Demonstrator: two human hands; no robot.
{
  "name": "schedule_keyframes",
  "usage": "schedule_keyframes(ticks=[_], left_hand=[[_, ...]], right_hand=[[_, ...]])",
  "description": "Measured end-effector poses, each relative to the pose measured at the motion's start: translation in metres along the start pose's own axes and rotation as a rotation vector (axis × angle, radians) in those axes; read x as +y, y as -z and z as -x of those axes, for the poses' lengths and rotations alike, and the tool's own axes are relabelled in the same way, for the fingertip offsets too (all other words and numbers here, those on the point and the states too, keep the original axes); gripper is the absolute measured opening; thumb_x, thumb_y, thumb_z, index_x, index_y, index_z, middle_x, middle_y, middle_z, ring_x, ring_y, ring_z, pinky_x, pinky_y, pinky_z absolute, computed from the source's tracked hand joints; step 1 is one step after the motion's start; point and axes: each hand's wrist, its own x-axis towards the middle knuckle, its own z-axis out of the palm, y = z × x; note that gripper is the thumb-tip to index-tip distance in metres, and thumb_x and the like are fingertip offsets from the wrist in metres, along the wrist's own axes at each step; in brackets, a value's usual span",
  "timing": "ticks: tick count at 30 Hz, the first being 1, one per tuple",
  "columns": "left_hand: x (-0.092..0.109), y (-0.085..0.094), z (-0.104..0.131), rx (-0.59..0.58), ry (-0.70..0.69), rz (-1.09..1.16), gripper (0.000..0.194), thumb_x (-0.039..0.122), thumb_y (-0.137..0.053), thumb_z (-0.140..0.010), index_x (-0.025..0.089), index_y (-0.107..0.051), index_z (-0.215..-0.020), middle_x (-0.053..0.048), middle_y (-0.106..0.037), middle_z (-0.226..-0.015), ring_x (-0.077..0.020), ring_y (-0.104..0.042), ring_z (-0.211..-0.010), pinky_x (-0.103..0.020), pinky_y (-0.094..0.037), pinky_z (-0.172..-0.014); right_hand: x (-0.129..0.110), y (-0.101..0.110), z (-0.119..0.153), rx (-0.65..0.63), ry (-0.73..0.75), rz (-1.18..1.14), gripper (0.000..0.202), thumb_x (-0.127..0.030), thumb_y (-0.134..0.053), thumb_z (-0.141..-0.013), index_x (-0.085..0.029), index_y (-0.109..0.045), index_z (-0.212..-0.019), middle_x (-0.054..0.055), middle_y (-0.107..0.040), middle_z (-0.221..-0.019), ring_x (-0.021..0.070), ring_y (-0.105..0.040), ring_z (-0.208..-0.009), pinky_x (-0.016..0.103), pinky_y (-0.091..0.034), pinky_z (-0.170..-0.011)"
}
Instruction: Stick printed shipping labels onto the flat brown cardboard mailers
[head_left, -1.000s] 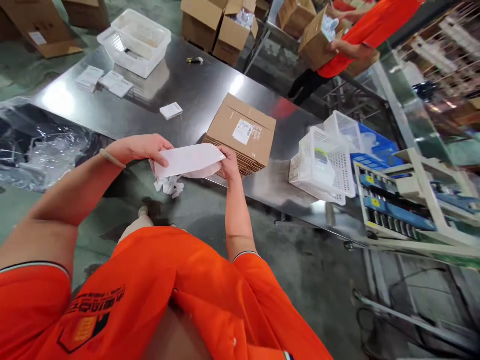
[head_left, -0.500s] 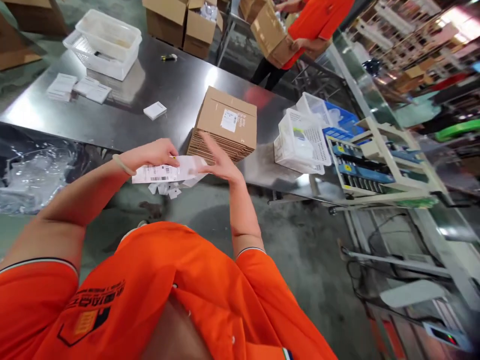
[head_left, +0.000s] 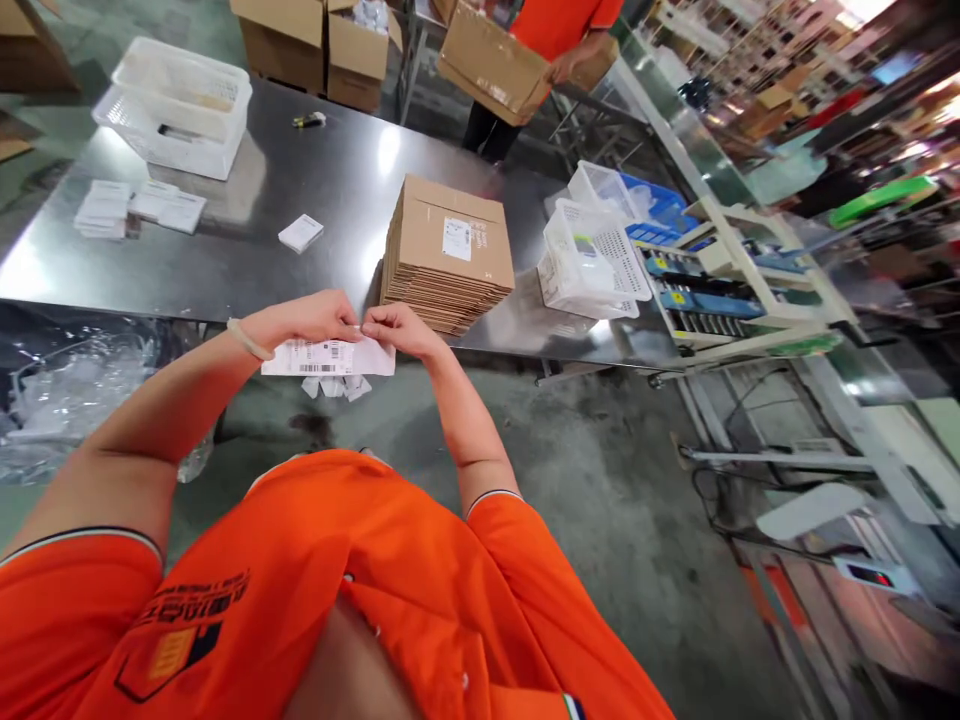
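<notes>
My left hand [head_left: 328, 316] pinches the top edge of a white sheet of barcode labels [head_left: 324, 357], which hangs over the front edge of the table. Right beside it, my right hand [head_left: 396, 328] is closed with thumb and finger together at the same upper edge. The fingertips of both hands almost meet there. Small white paper pieces [head_left: 336, 386] dangle below the sheet. Just beyond my right hand stands a stack of flattened cardboard boxes [head_left: 450, 245], the top one bearing a white label [head_left: 457, 239].
On the metal table [head_left: 330, 190] are stacked white baskets [head_left: 180, 110], small white packets [head_left: 103, 208], a single packet [head_left: 301, 233], a cutter [head_left: 309, 120] and white baskets [head_left: 592, 262] at right. A co-worker [head_left: 562, 40] holds a carton [head_left: 491, 65] beyond. Clear plastic [head_left: 82, 385] lies left.
My right hand has gone from spread fingers to a pinch and come closer to my left. The view has shifted slightly. The co-worker's carton has turned.
</notes>
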Motion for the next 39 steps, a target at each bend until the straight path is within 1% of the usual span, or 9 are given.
schedule_keyframes(ticks=[6, 14, 21, 25, 29, 32, 34, 37, 39], left_hand=[[-0.012, 0.011, -0.001, -0.025, 0.002, 0.022, 0.034, 0.042, -0.069, -0.086, 0.017, -0.07, -0.064, -0.001, -0.047, -0.056, -0.0146, -0.039, -0.057, -0.033, -0.024, -0.061], [-0.015, 0.019, -0.015, -0.08, 0.011, 0.094, 0.026, 0.042, -0.084, -0.071, 0.017, -0.078, -0.066, -0.002, -0.056, -0.058, -0.0152, -0.045, -0.055, -0.031, -0.027, -0.057], [-0.018, 0.017, -0.022, -0.071, 0.074, 0.118, 0.027, 0.042, -0.081, -0.074, 0.015, -0.081, -0.07, -0.002, -0.052, -0.056, -0.0147, -0.041, -0.052, -0.033, -0.026, -0.057], [-0.019, 0.021, -0.026, -0.092, 0.058, 0.121, 0.028, 0.043, -0.083, -0.075, 0.015, -0.081, -0.069, -0.003, -0.053, -0.057, -0.0151, -0.044, -0.053, -0.033, -0.026, -0.058], [-0.029, 0.039, -0.022, -0.12, 0.031, 0.15, 0.032, 0.048, -0.084, -0.077, 0.016, -0.081, -0.072, -0.003, -0.056, -0.059, -0.0146, -0.045, -0.053, -0.032, -0.026, -0.056], [-0.046, 0.058, -0.013, -0.142, 0.03, 0.156, 0.037, 0.054, -0.086, -0.077, 0.017, -0.082, -0.075, -0.004, -0.059, -0.061, -0.0153, -0.047, -0.054, -0.031, -0.028, -0.053], [-0.057, 0.069, -0.007, -0.163, 0.029, 0.136, 0.041, 0.057, -0.088, -0.078, 0.017, -0.081, -0.075, -0.004, -0.06, -0.062, -0.0153, -0.048, -0.056, -0.03, -0.029, -0.052], [-0.066, 0.075, -0.002, -0.239, 0.048, 0.103, 0.047, 0.062, -0.093, -0.075, 0.017, -0.08, -0.074, -0.004, -0.062, -0.061, -0.0154, -0.049, -0.058, -0.029, -0.032, -0.052], [-0.064, 0.069, -0.001, -0.323, 0.055, 0.117, 0.047, 0.059, -0.097, -0.068, 0.017, -0.084, -0.082, -0.004, -0.068, -0.067, -0.0168, -0.056, -0.062, -0.026, -0.039, -0.055]], right_hand=[[-0.002, -0.001, -0.005, 0.035, -0.044, 0.008, 0.065, -0.077, -0.069, -0.103, -0.023, -0.047, -0.075, -0.007, -0.038, -0.07, 0.0106, -0.036, -0.07, 0.026, -0.028, -0.065], [-0.005, 0.002, 0.006, 0.122, -0.099, 0.034, 0.056, -0.064, -0.072, -0.102, -0.023, -0.048, -0.072, -0.005, -0.044, -0.066, 0.0122, -0.043, -0.067, 0.026, -0.033, -0.063], [0.008, -0.01, 0.006, 0.235, -0.104, -0.033, 0.056, -0.07, -0.072, -0.099, -0.022, -0.055, -0.075, -0.004, -0.046, -0.067, 0.0117, -0.043, -0.067, 0.025, -0.034, -0.062], [0.006, -0.004, 0.01, 0.228, -0.122, -0.051, 0.056, -0.071, -0.072, -0.1, -0.022, -0.056, -0.077, -0.004, -0.048, -0.071, 0.0123, -0.043, -0.07, 0.026, -0.035, -0.063], [0.006, 0.017, 0.028, 0.178, -0.15, -0.113, 0.056, -0.071, -0.076, -0.098, -0.021, -0.058, -0.078, -0.004, -0.051, -0.073, 0.0122, -0.044, -0.071, 0.027, -0.04, -0.067], [0.011, 0.027, 0.046, 0.168, -0.221, -0.157, 0.059, -0.073, -0.09, -0.083, -0.02, -0.064, -0.078, -0.004, -0.056, -0.071, 0.0128, -0.048, -0.07, 0.027, -0.043, -0.067], [0.014, 0.026, 0.054, 0.174, -0.252, -0.186, 0.062, -0.075, -0.095, -0.076, -0.019, -0.066, -0.078, -0.003, -0.059, -0.069, 0.0129, -0.05, -0.069, 0.027, -0.043, -0.065], [0.016, 0.019, 0.055, 0.213, -0.227, -0.194, 0.064, -0.078, -0.092, -0.079, -0.019, -0.067, -0.081, -0.002, -0.062, -0.072, 0.0132, -0.054, -0.07, 0.027, -0.045, -0.066], [0.013, 0.016, 0.051, 0.221, -0.206, -0.178, 0.064, -0.08, -0.087, -0.084, -0.019, -0.069, -0.085, -0.001, -0.063, -0.075, 0.0138, -0.055, -0.071, 0.027, -0.047, -0.067]])
